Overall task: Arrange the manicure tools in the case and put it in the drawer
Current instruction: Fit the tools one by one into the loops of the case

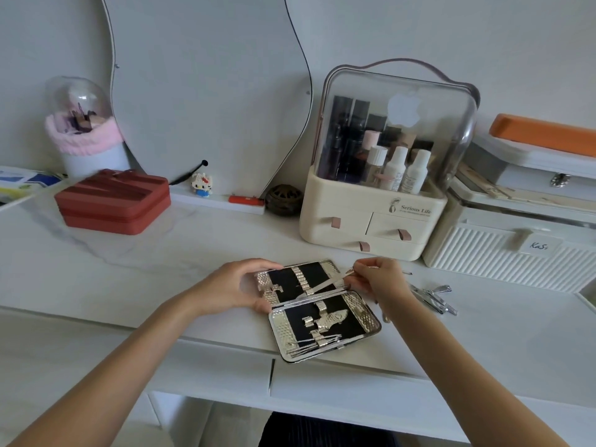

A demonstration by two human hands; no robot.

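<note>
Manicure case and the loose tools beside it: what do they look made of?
Manicure case: shiny textured silver rim, probably metal or metallised plastic, around a matte black lining, likely fabric or leatherette. Loose tools: bright, reflective, so probably polished steel. The thin tool in the right hand looks likewise.

A white desk (135, 259) with faint grey veining stands against a plain pale wall (419, 30). A wavy-edged mirror (206, 91) leans against that wall. Soft, even light falls over the room, and closed drawers (348, 385) run under the desk's front edge.
</note>
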